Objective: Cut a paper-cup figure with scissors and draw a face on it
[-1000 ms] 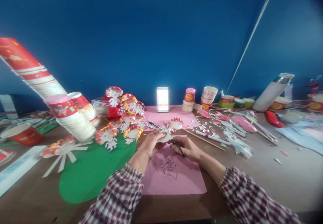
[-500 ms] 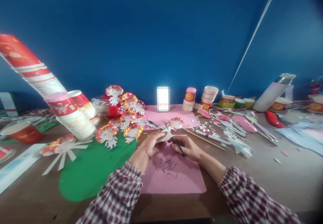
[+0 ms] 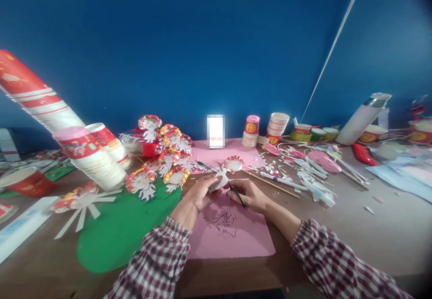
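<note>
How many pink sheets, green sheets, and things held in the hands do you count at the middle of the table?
Pink sheets: 2
Green sheet: 1
Paper figure in left hand: 1
Black tool in right hand: 1
Total: 5

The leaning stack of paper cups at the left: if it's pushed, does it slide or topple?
Probably topples. The stack of paper cups is long and leans steeply, its upper end hanging past its base. Nested paper cups look light, so a nudge could shift it or fan the cups apart. Round walls mean fallen cups may roll toward the green paper sheet.
</note>
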Demonstrator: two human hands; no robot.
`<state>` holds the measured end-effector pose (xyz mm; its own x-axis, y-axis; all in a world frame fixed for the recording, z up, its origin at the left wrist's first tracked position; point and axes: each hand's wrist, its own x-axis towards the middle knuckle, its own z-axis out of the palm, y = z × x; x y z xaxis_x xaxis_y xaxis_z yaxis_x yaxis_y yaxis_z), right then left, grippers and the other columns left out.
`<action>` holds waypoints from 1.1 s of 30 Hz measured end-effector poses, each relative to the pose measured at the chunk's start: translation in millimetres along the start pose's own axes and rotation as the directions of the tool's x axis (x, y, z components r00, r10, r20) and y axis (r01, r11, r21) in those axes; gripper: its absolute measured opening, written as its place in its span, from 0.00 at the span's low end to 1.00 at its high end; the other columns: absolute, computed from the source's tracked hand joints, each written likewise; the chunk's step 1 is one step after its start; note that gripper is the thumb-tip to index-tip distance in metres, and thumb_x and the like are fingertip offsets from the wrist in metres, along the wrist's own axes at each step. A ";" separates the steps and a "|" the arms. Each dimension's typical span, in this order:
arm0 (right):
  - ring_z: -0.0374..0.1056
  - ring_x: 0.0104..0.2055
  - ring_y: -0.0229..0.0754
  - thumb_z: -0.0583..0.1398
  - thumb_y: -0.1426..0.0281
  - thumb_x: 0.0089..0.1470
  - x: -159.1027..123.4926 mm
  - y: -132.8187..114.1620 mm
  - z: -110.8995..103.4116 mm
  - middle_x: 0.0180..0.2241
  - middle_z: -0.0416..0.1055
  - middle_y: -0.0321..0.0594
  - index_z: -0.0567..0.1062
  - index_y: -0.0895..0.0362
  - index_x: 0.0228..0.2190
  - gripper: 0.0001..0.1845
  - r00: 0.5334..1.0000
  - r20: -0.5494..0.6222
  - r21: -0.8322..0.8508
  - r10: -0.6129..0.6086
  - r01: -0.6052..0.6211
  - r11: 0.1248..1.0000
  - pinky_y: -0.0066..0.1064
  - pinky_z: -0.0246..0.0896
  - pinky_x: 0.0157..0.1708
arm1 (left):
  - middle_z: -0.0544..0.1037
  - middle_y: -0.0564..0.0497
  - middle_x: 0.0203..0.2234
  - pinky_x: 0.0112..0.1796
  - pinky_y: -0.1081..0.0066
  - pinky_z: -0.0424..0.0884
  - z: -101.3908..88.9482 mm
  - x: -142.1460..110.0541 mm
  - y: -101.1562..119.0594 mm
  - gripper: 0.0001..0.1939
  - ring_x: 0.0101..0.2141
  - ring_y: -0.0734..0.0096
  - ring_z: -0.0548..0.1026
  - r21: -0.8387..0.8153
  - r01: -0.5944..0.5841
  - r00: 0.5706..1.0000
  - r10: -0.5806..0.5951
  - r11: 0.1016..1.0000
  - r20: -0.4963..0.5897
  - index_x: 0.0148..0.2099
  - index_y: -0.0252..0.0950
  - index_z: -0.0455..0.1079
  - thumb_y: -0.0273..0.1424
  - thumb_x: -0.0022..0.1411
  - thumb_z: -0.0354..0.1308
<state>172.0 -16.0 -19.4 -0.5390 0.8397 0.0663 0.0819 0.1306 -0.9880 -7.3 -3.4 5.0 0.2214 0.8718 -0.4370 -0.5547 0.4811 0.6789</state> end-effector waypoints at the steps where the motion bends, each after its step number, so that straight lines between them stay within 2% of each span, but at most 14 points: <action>1: 0.50 0.20 0.30 0.63 0.58 0.50 -0.1 -1.1 0.4 0.20 0.58 0.30 0.73 0.63 0.40 0.21 1.000 -0.005 -0.004 0.006 -0.006 1.000 0.24 0.46 0.20 | 0.75 0.50 0.23 0.20 0.78 0.72 0.3 -0.3 -0.2 0.02 0.20 0.77 0.72 0.016 -0.009 1.000 0.009 1.000 -0.002 0.31 0.29 0.71 0.19 0.54 0.59; 12: 0.53 0.22 0.32 0.61 0.66 0.51 0.1 0.6 2.5 0.21 0.62 0.32 0.74 0.63 0.39 0.15 0.995 -0.080 -0.158 -0.059 0.045 0.986 0.24 0.50 0.22 | 0.75 0.51 0.22 0.22 0.78 0.70 2.4 -0.2 -2.5 0.01 0.21 0.77 0.72 0.100 -0.053 0.999 0.053 0.994 -0.006 0.31 0.30 0.72 0.22 0.55 0.60; 19: 0.54 0.22 0.32 0.62 0.62 0.51 -0.2 -2.0 2.1 0.21 0.63 0.32 0.75 0.63 0.39 0.18 0.997 -0.067 -0.139 -0.045 0.036 0.990 0.23 0.49 0.21 | 0.74 0.51 0.20 0.21 0.77 0.68 -1.9 3.5 -3.2 0.02 0.20 0.75 0.72 0.149 -0.111 0.994 0.105 0.983 0.042 0.30 0.30 0.72 0.24 0.52 0.62; 27: 0.58 0.25 0.34 0.63 0.58 0.50 0.3 -0.1 1.4 0.25 0.68 0.36 0.76 0.63 0.41 0.22 0.998 -0.039 -0.058 -0.050 0.048 0.997 0.24 0.55 0.25 | 0.75 0.51 0.20 0.22 0.76 0.67 -0.2 1.8 -2.7 0.10 0.20 0.74 0.72 0.194 -0.102 0.992 0.087 0.976 0.087 0.31 0.30 0.71 0.27 0.46 0.67; 33: 0.61 0.26 0.37 0.62 0.55 0.50 0.5 -0.7 -0.2 0.23 0.67 0.36 0.76 0.62 0.39 0.23 0.999 -0.021 -0.035 -0.031 0.030 0.999 0.26 0.57 0.26 | 0.74 0.52 0.19 0.21 0.76 0.64 2.2 0.9 -6.6 0.15 0.20 0.76 0.70 0.201 -0.175 0.984 0.165 0.964 0.066 0.31 0.30 0.70 0.31 0.42 0.70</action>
<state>171.9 -15.6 -18.7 -0.5237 0.8460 0.0996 0.0952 0.1743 -0.9801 -1.6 -5.5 1.5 0.1793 0.9435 -0.2787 -0.4120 0.3292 0.8496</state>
